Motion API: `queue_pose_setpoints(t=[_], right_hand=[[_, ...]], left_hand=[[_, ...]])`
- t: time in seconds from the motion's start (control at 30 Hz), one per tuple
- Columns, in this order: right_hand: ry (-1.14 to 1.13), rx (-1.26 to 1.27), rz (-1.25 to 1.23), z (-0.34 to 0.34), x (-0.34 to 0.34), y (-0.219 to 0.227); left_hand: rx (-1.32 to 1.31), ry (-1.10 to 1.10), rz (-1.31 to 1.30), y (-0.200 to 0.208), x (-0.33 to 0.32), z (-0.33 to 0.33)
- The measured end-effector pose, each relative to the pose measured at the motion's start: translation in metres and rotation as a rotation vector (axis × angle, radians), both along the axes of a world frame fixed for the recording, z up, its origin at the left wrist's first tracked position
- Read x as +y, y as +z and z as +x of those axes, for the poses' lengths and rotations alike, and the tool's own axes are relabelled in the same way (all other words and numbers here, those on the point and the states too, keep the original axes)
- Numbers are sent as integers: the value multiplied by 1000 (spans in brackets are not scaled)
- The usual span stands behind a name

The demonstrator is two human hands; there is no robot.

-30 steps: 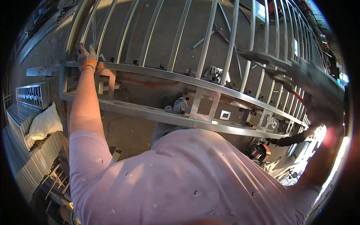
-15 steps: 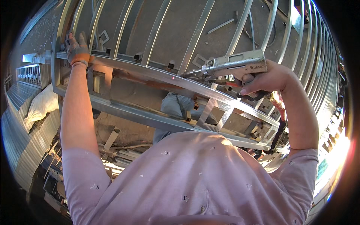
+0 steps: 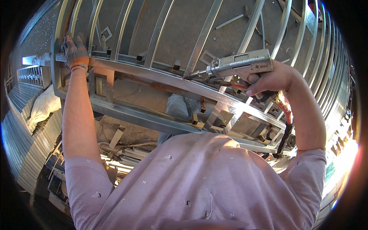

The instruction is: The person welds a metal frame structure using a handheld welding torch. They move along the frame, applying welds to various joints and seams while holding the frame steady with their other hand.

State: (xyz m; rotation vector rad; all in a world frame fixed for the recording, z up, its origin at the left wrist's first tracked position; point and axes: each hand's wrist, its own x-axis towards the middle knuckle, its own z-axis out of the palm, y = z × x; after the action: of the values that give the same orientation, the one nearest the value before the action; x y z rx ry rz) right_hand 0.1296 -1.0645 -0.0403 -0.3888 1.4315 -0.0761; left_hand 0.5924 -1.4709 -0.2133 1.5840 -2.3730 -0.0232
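My right hand (image 3: pixel 278 78), bare, is wrapped around the grip of a grey laser welding gun (image 3: pixel 239 62). The gun's narrow nozzle points left, its tip at the shiny metal rail (image 3: pixel 153 73), close to where an upright square tube (image 3: pixel 205 36) meets it. A small red dot glows on the rail beside the tip. Over at the left end of the frame, my left hand (image 3: pixel 76 53) wears a grey and orange glove. It rests on the frame's corner with its fingers stretched out. A cable (image 3: pixel 284 105) hangs down from the gun past my right wrist.
Many parallel metal bars (image 3: pixel 249 28) run away from the rail. A second rail (image 3: pixel 149 123) lies nearer to me, with short cross pieces between. Corrugated sheets (image 3: pixel 25 145) and a white sack (image 3: pixel 44 105) are at the left. Offcuts (image 3: pixel 229 22) lie on the floor.
The gun's nozzle tip has come closer to the rail, and the red dot has moved right, nearer the tip. My left hand stays on the frame's corner.
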Motion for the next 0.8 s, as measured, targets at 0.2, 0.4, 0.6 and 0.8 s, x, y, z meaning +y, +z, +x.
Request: queue_pose_setpoints(t=[0.2, 0.4, 0.6, 0.8], right_hand=[[7, -26, -12, 0, -1, -6], [21, -5, 3, 0, 0, -5], [38, 29, 20, 1, 2, -6], [29, 16, 12, 0, 3, -7]], left_hand=[[-1, -11, -35, 3, 2, -2], [21, -43, -53, -5, -6, 7], [-125, -83, -77, -19, -21, 23], [-118, -80, -67, -22, -22, 25]])
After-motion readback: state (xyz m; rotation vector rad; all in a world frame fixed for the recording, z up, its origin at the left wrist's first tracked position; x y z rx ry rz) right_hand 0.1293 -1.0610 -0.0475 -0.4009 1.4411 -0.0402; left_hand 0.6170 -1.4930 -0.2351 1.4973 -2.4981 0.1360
